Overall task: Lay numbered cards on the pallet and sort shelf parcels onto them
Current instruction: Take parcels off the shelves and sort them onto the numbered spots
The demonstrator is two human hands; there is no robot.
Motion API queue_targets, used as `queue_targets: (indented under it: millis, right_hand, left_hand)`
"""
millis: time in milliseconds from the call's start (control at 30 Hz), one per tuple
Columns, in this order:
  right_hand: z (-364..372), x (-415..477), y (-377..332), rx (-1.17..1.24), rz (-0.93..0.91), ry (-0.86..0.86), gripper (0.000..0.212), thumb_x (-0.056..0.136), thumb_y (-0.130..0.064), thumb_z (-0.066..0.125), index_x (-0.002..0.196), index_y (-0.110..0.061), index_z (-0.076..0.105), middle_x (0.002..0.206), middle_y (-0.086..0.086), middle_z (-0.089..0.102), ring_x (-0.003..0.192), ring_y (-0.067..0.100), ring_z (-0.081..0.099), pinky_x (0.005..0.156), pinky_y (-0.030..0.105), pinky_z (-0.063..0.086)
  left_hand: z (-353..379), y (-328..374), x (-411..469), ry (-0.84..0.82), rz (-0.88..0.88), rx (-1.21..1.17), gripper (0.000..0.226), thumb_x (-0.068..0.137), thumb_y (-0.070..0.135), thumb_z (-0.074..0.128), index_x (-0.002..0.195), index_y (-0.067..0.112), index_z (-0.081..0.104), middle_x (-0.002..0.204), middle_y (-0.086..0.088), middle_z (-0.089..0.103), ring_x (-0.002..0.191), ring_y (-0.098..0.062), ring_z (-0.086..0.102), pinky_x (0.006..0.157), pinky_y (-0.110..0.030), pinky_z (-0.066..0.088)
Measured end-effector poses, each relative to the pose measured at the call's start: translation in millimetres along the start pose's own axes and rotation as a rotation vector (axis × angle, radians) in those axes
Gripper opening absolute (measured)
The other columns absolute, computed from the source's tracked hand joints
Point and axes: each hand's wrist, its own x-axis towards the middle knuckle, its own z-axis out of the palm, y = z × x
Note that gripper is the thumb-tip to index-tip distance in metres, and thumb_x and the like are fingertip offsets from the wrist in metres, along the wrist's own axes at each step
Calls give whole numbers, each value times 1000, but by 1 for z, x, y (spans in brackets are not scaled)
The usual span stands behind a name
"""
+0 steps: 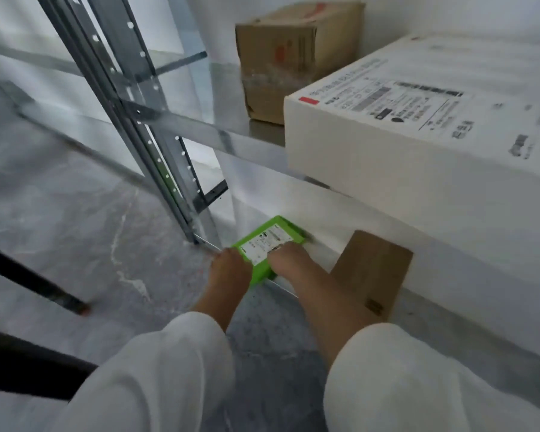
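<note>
A flat green parcel (267, 241) with a white shipping label lies on the lowest shelf level, close to the floor. My left hand (229, 269) grips its near left edge. My right hand (289, 265) grips its near right edge, fingers over the label. Both arms in white sleeves reach down to it. A brown cardboard parcel (371, 272) leans just right of my right forearm. On the shelf above rest a large white box (424, 126) with printed labels and a brown carton (296, 54) behind it. No pallet or numbered cards are in view.
The metal shelf upright (144, 120) stands to the left of the green parcel, with its crossbeam (200, 132) running right under the white box. A grey marbled floor (60, 213) spreads left. Dark bars (32, 282) cross the lower left corner.
</note>
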Motion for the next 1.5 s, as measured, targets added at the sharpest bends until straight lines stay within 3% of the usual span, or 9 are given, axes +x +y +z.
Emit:
queue_targets:
  millis: [100, 233, 467, 667, 833, 933, 1200, 1367, 1500]
  right_hand:
    - [21, 8, 6, -79, -25, -69, 42, 97, -26, 45, 134, -8, 52, 136, 15, 54, 121, 31, 54, 93, 32, 44]
    - [15, 37, -1, -150, -32, -63, 45, 98, -24, 43, 140, -6, 45, 141, 15, 49, 126, 31, 49, 102, 33, 40]
    - [8, 63, -7, -159, -28, -3, 37, 100, -24, 41, 127, -2, 54, 118, 15, 59, 107, 26, 56, 79, 26, 38]
    - [30, 60, 20, -304, -55, -226, 40, 101, -23, 38, 139, -13, 45, 143, 15, 46, 127, 30, 46, 110, 40, 35]
    - [17, 63, 24, -256, -20, -266, 39, 101, -30, 38, 136, -15, 46, 132, 13, 51, 102, 24, 49, 96, 37, 41]
    - [22, 65, 24, -179, 58, -254, 41, 99, -34, 43, 133, -11, 50, 129, 15, 55, 112, 29, 57, 97, 39, 47]
    - [31, 71, 13, -186, 89, -274, 41, 101, -11, 38, 139, 2, 43, 144, 21, 44, 133, 35, 43, 111, 42, 36]
    - [34, 68, 21, -234, 118, -263, 46, 104, -18, 30, 147, 0, 29, 151, 20, 34, 136, 33, 37, 113, 40, 32]
    - [36, 68, 25, -236, 95, -237, 48, 105, -19, 30, 150, -4, 27, 154, 17, 31, 136, 31, 36, 111, 39, 32]
  left_hand:
    - [13, 15, 7, 11, 113, -24, 35, 91, 21, 53, 122, 5, 54, 125, -13, 55, 116, -31, 51, 98, -38, 42]
    - [23, -17, 29, -20, 32, 3, 45, 90, 23, 54, 130, 3, 49, 133, -15, 50, 125, -31, 47, 103, -38, 37]
    - [2, -49, 89, -22, -37, -151, 51, 96, 27, 53, 138, 0, 45, 142, -21, 47, 130, -34, 45, 108, -36, 36]
    - [27, -81, 92, -249, -148, -173, 41, 100, 29, 43, 124, -1, 57, 127, -22, 58, 118, -35, 54, 98, -36, 43]
    - [29, -79, 96, -298, -137, -325, 42, 104, 24, 35, 127, -3, 55, 131, -23, 54, 123, -34, 50, 100, -32, 38]
    - [46, -62, 88, -392, -104, -371, 44, 103, 27, 38, 136, 0, 47, 138, -21, 48, 127, -32, 45, 106, -37, 34]
    - [54, -36, 79, -272, -304, -493, 38, 99, 22, 48, 120, -8, 58, 122, -24, 60, 113, -37, 58, 96, -39, 48]
    - [58, -37, 68, -468, -525, -756, 20, 99, 15, 51, 110, -1, 51, 94, -17, 63, 76, -28, 63, 78, -45, 57]
    - [50, -39, 61, -617, -449, -718, 30, 101, 12, 41, 128, 1, 47, 122, -22, 59, 94, -32, 61, 83, -44, 53]
